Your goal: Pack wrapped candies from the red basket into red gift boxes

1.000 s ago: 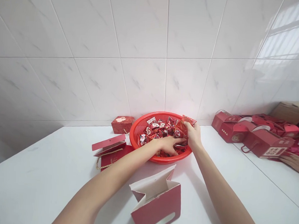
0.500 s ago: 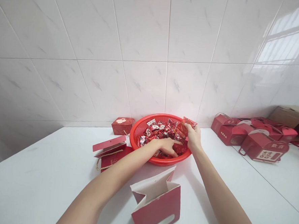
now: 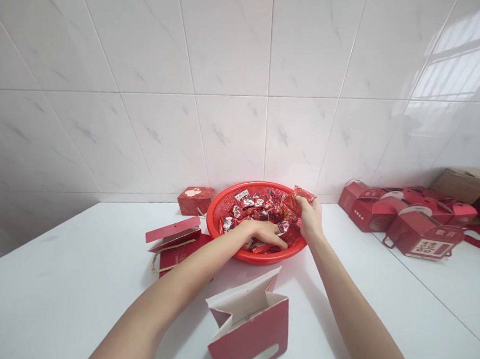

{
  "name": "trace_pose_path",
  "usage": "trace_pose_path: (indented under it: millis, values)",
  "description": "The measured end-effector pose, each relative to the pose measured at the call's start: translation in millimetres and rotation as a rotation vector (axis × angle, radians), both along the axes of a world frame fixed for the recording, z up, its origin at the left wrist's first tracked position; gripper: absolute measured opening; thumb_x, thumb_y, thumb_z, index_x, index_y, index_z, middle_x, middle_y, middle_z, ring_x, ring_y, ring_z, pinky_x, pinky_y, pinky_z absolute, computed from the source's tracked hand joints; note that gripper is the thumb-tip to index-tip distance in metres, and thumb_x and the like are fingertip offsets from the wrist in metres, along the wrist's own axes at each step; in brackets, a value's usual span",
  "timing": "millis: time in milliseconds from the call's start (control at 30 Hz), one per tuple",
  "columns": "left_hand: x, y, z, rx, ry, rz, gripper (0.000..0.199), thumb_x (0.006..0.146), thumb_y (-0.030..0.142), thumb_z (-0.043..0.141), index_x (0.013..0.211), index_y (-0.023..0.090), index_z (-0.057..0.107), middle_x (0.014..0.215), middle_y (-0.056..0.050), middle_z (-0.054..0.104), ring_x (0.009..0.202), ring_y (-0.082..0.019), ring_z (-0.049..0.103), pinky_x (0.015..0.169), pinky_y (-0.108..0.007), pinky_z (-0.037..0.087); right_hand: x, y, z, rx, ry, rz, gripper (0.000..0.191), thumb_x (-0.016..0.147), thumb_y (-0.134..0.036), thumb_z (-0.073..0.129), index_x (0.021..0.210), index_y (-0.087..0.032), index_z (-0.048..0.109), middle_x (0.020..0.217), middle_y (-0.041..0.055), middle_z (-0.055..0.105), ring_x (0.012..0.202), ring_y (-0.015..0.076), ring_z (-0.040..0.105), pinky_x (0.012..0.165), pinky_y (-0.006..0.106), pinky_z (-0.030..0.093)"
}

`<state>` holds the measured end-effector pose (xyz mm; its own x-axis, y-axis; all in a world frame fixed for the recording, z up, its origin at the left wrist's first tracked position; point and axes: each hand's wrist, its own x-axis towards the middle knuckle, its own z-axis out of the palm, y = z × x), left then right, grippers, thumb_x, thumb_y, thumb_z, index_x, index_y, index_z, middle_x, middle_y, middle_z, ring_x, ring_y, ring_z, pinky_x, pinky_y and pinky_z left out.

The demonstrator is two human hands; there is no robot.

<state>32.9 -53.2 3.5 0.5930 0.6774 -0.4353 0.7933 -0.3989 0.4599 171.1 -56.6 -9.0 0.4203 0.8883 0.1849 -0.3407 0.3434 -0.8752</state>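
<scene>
A round red plastic basket (image 3: pixel 218 202) stands near the wall, with many small wrapped candies (image 3: pixel 258 201) inside. My left hand (image 3: pixel 266 233) reaches into its front part, fingers bent around a small wrapped candy (image 3: pixel 285 226). At the basket's right rim, my right hand (image 3: pixel 312 221) grips a shiny red wrapped packet (image 3: pixel 298 199) between thumb and fingers. Nearer to me, below the basket, a red paper gift box (image 3: pixel 250 332) stands with its top open and white inside showing. What lies under my left palm is hidden.
Left of the basket lie a red bag with a rope handle (image 3: pixel 174 251) and a small patterned red box (image 3: pixel 195 200). Several closed red gift boxes (image 3: pixel 423 234) are grouped at the right, before a brown cardboard box (image 3: pixel 459 185). A tiled wall (image 3: pixel 234 136) bounds the table behind.
My left hand's fingers have drawn in around a small candy, where the index finger was stretched out before. My right hand stays at the rim with the red packet.
</scene>
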Motion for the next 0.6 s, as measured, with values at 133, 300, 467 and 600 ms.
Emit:
trace_pose_path:
  millis: [133,300,467,600]
  values:
    - [-9.0,3.7,4.2,-0.042,-0.102,0.033,0.022,0.066,0.041,0.067,0.062,0.019,0.063,0.062,0.000,0.061,0.059,-0.017,0.055,0.053,-0.028,0.038,-0.4,-1.6,1.7,0.011,0.043,0.003,0.020,0.061,-0.030,0.069,0.075,-0.022,0.058,0.069,-0.0036,0.065,0.067,0.0163,0.062,0.063,0.030,0.052]
    - [-30.1,19.1,8.3,-0.085,-0.454,0.263,0.015,0.067,0.031,0.058,0.059,0.019,0.057,0.056,0.004,0.049,0.053,-0.012,0.039,0.050,-0.025,0.032,-0.2,-3.5,3.8,-0.023,0.020,0.001,0.019,0.062,-0.030,0.069,0.075,-0.022,0.057,0.069,-0.0032,0.065,0.067,0.0171,0.062,0.062,0.031,0.053]
    - [-33.6,30.9,11.9,-0.092,-0.759,0.451,0.022,0.078,0.032,0.039,0.059,0.021,0.042,0.057,0.001,0.048,0.055,-0.012,0.048,0.059,-0.024,0.048,-0.6,-3.1,4.4,-0.055,-0.017,0.012,0.017,0.064,-0.031,0.067,0.074,-0.023,0.057,0.067,-0.0028,0.064,0.065,0.0172,0.060,0.059,0.030,0.052]
    - [-30.7,27.0,19.2,-0.053,-0.754,0.485,0.029,0.080,0.035,0.033,0.069,0.019,0.054,0.067,-0.005,0.062,0.064,-0.017,0.061,0.067,-0.030,0.054,-0.6,-1.8,3.9,-0.036,-0.009,0.043,0.018,0.063,-0.031,0.068,0.075,-0.023,0.058,0.069,-0.0023,0.065,0.067,0.0176,0.062,0.064,0.032,0.053]
